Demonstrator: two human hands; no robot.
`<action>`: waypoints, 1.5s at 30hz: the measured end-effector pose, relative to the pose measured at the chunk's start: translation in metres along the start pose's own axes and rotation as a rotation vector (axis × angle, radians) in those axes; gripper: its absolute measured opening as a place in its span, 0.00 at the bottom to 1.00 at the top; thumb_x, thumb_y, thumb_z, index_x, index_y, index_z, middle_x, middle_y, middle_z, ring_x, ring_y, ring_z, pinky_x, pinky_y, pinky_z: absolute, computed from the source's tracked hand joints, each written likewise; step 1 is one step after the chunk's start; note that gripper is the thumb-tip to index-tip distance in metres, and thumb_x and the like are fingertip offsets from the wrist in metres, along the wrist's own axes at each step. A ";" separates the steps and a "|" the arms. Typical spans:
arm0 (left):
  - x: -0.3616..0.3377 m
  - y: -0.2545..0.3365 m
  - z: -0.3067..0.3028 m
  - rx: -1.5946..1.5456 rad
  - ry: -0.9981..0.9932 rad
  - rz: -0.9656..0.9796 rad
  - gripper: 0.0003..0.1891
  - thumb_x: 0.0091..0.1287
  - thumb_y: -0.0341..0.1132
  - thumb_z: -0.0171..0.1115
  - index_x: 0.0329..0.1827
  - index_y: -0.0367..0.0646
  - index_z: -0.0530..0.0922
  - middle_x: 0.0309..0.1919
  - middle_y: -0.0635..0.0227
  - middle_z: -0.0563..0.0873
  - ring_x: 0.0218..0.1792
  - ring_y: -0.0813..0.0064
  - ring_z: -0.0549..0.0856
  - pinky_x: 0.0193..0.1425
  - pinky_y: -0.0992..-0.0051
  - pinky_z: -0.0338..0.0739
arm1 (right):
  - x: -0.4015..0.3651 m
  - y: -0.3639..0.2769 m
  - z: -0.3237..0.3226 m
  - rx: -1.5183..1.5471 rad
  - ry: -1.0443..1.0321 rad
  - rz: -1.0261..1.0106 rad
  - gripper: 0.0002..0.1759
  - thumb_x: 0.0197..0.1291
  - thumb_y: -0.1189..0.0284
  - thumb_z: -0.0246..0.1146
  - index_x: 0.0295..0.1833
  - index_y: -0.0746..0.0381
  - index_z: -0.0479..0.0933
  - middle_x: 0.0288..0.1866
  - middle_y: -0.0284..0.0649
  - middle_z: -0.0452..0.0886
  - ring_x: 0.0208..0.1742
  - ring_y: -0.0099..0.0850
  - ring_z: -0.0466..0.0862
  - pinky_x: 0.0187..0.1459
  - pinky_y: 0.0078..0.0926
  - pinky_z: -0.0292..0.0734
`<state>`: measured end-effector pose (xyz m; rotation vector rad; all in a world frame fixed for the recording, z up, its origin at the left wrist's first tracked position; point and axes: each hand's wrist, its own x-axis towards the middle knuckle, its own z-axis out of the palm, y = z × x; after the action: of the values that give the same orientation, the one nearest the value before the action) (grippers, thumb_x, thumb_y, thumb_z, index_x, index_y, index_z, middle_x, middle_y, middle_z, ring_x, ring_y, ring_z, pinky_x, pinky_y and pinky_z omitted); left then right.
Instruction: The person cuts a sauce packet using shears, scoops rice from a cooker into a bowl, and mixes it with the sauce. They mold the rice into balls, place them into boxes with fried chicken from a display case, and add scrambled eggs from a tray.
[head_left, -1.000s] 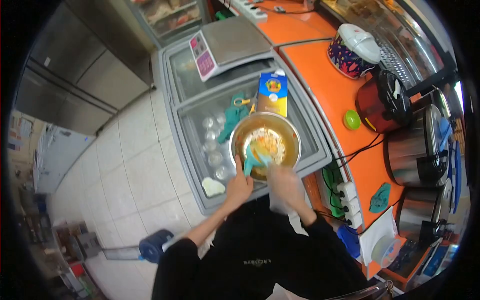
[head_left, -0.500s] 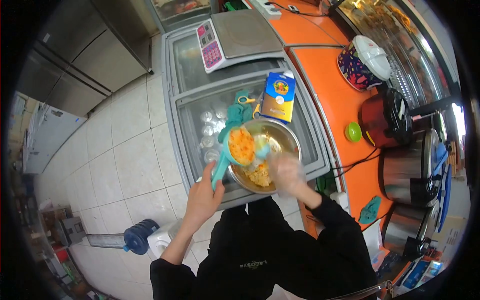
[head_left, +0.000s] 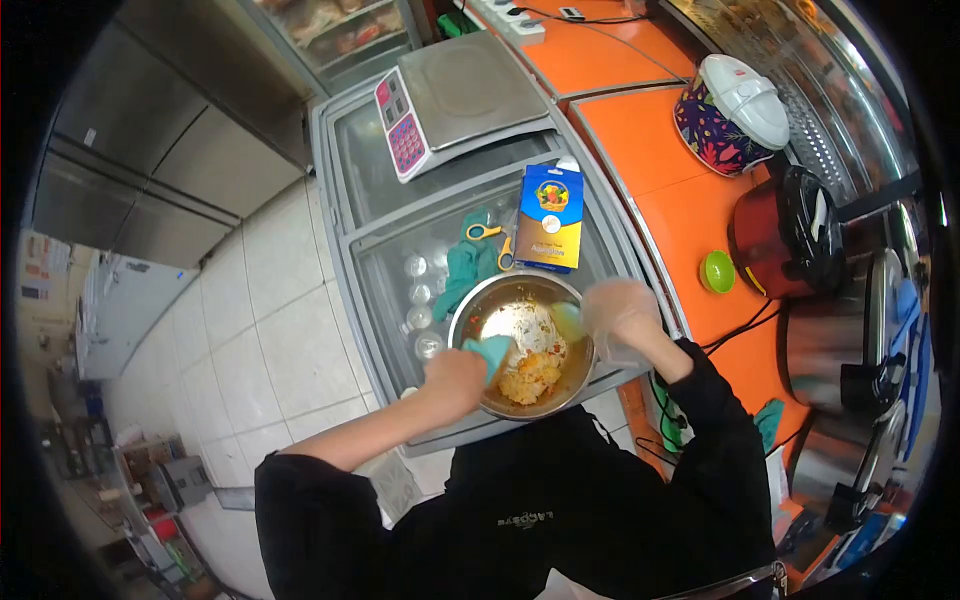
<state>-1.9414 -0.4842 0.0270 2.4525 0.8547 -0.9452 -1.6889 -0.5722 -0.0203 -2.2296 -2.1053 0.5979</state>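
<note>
A steel bowl [head_left: 466, 325] stands on the glass-topped freezer, with a clump of orange-yellow food [head_left: 530, 380] in its lower part and bits stuck to its wall. My left hand [head_left: 455, 382] is closed on a teal ladle [head_left: 490, 352] at the bowl's left edge; the ladle is tilted and its inside is hidden. My right hand [head_left: 622, 308], in a clear glove and blurred, is at the right rim, closed round a pale green spatula [head_left: 568, 321] whose blade is inside the bowl.
Behind the bowl lie a blue and gold box [head_left: 550, 220], yellow-handled scissors [head_left: 482, 232] and a teal cloth [head_left: 465, 265]. A scale [head_left: 470, 90] sits farther back. On the orange counter [head_left: 660, 200] are a small green bowl [head_left: 717, 271] and cookers [head_left: 785, 235].
The ladle, full of orange food before, has tipped and moved over the bowl's left side with my left hand. My right hand has moved right, to the rim. The view has shifted.
</note>
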 end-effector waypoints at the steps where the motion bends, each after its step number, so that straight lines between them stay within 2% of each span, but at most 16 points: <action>1: -0.001 0.011 -0.009 0.038 -0.075 0.042 0.13 0.58 0.29 0.60 0.45 0.34 0.80 0.37 0.51 0.87 0.41 0.56 0.88 0.40 0.63 0.83 | -0.013 0.002 0.011 0.010 -0.036 -0.001 0.08 0.54 0.65 0.59 0.32 0.56 0.81 0.33 0.41 0.83 0.37 0.40 0.83 0.35 0.37 0.76; 6: -0.001 0.025 0.008 -0.063 -0.127 0.143 0.15 0.57 0.30 0.60 0.44 0.29 0.78 0.38 0.49 0.87 0.43 0.53 0.87 0.41 0.62 0.83 | -0.090 -0.052 0.068 0.310 -0.088 0.067 0.14 0.63 0.62 0.53 0.39 0.57 0.80 0.33 0.43 0.83 0.40 0.44 0.83 0.42 0.43 0.76; 9: -0.007 0.022 0.033 -0.158 -0.036 0.156 0.18 0.57 0.31 0.58 0.47 0.25 0.74 0.36 0.44 0.86 0.40 0.48 0.87 0.42 0.58 0.82 | -0.093 -0.133 0.067 0.461 -0.055 0.587 0.09 0.62 0.66 0.56 0.37 0.59 0.77 0.32 0.45 0.82 0.37 0.42 0.84 0.39 0.43 0.78; 16: -0.019 0.012 0.096 -0.485 0.285 0.090 0.23 0.63 0.36 0.51 0.53 0.23 0.65 0.31 0.37 0.84 0.35 0.39 0.85 0.43 0.49 0.79 | -0.081 -0.197 0.126 0.123 0.546 0.396 0.12 0.64 0.71 0.53 0.48 0.65 0.74 0.24 0.44 0.80 0.27 0.41 0.83 0.29 0.36 0.78; 20: 0.004 -0.009 0.126 -0.682 0.364 0.066 0.25 0.66 0.38 0.48 0.62 0.30 0.65 0.37 0.34 0.83 0.42 0.38 0.83 0.52 0.49 0.75 | -0.113 -0.188 0.142 0.296 0.657 0.239 0.14 0.63 0.72 0.53 0.52 0.65 0.74 0.27 0.45 0.80 0.27 0.38 0.83 0.27 0.38 0.77; 21: 0.007 -0.016 0.129 -0.711 0.365 0.082 0.25 0.66 0.38 0.48 0.63 0.31 0.65 0.38 0.35 0.83 0.43 0.38 0.83 0.53 0.49 0.74 | -0.121 -0.187 0.094 0.072 0.334 0.344 0.12 0.65 0.69 0.53 0.50 0.61 0.75 0.27 0.44 0.80 0.27 0.38 0.82 0.25 0.38 0.75; 24: 0.005 -0.020 0.132 -0.728 0.362 0.070 0.25 0.67 0.38 0.48 0.65 0.34 0.65 0.38 0.36 0.84 0.44 0.38 0.82 0.55 0.49 0.73 | -0.112 -0.164 0.050 0.198 0.253 0.450 0.10 0.65 0.67 0.55 0.46 0.60 0.76 0.27 0.44 0.80 0.27 0.39 0.82 0.24 0.39 0.75; 28: 0.001 -0.018 0.140 -0.685 0.420 0.063 0.25 0.67 0.38 0.49 0.65 0.34 0.65 0.37 0.37 0.84 0.43 0.37 0.82 0.53 0.48 0.74 | -0.071 -0.178 0.075 -0.019 0.515 0.341 0.09 0.63 0.66 0.58 0.37 0.59 0.78 0.23 0.42 0.79 0.29 0.37 0.83 0.30 0.36 0.77; 32: -0.006 -0.020 0.143 -0.748 0.446 0.063 0.25 0.67 0.38 0.49 0.64 0.33 0.65 0.36 0.36 0.83 0.41 0.37 0.83 0.52 0.47 0.74 | -0.106 -0.192 0.078 0.246 0.353 0.448 0.14 0.68 0.65 0.52 0.47 0.62 0.79 0.27 0.45 0.80 0.31 0.39 0.83 0.33 0.37 0.77; 33: -0.006 -0.020 0.147 -0.769 0.437 0.034 0.24 0.66 0.38 0.50 0.65 0.37 0.68 0.37 0.39 0.84 0.41 0.39 0.83 0.49 0.49 0.75 | -0.098 -0.192 0.061 0.218 0.103 0.574 0.16 0.69 0.63 0.52 0.52 0.60 0.79 0.29 0.45 0.82 0.34 0.42 0.83 0.35 0.38 0.78; 36: -0.011 -0.014 0.150 -0.798 0.510 0.028 0.23 0.67 0.37 0.50 0.64 0.38 0.68 0.31 0.42 0.84 0.35 0.43 0.84 0.43 0.51 0.76 | -0.074 -0.182 0.090 0.494 0.654 0.405 0.17 0.68 0.61 0.53 0.48 0.60 0.82 0.30 0.46 0.84 0.34 0.43 0.84 0.36 0.39 0.78; 37: -0.013 -0.016 0.151 -0.812 0.537 0.051 0.23 0.67 0.36 0.50 0.65 0.38 0.68 0.30 0.42 0.84 0.34 0.42 0.84 0.43 0.50 0.76 | -0.079 -0.183 0.087 0.279 0.354 0.470 0.17 0.67 0.59 0.55 0.46 0.59 0.84 0.32 0.47 0.84 0.33 0.45 0.84 0.35 0.39 0.78; 40: -0.033 -0.030 0.155 -0.825 0.565 0.083 0.23 0.67 0.35 0.51 0.65 0.40 0.66 0.26 0.42 0.83 0.31 0.41 0.83 0.39 0.49 0.76 | -0.116 -0.163 0.050 0.444 0.439 0.495 0.16 0.64 0.60 0.58 0.43 0.58 0.85 0.31 0.48 0.83 0.32 0.46 0.83 0.34 0.39 0.78; 42: -0.050 -0.044 0.142 -0.796 0.529 0.088 0.23 0.67 0.35 0.51 0.66 0.42 0.67 0.24 0.45 0.83 0.28 0.42 0.83 0.36 0.49 0.75 | -0.132 -0.153 -0.001 0.127 0.220 0.428 0.13 0.60 0.61 0.61 0.38 0.57 0.85 0.29 0.47 0.82 0.29 0.43 0.83 0.34 0.39 0.78; 43: -0.055 -0.049 0.140 -0.816 0.576 0.120 0.23 0.67 0.35 0.52 0.66 0.44 0.67 0.23 0.47 0.83 0.26 0.44 0.83 0.34 0.51 0.74 | -0.134 -0.158 -0.016 0.024 0.190 0.404 0.11 0.56 0.64 0.61 0.28 0.57 0.84 0.23 0.41 0.81 0.24 0.39 0.82 0.30 0.37 0.77; 45: -0.066 -0.054 0.127 -0.872 0.578 0.116 0.23 0.67 0.34 0.52 0.66 0.45 0.67 0.24 0.48 0.82 0.26 0.47 0.83 0.33 0.53 0.74 | -0.128 -0.159 0.008 -0.152 0.045 0.277 0.10 0.54 0.67 0.59 0.23 0.56 0.81 0.20 0.38 0.79 0.23 0.38 0.81 0.29 0.36 0.76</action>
<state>-2.0757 -0.5387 -0.0227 1.9320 0.9995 0.2139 -1.8456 -0.6829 0.0486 -2.6159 -1.8946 0.4013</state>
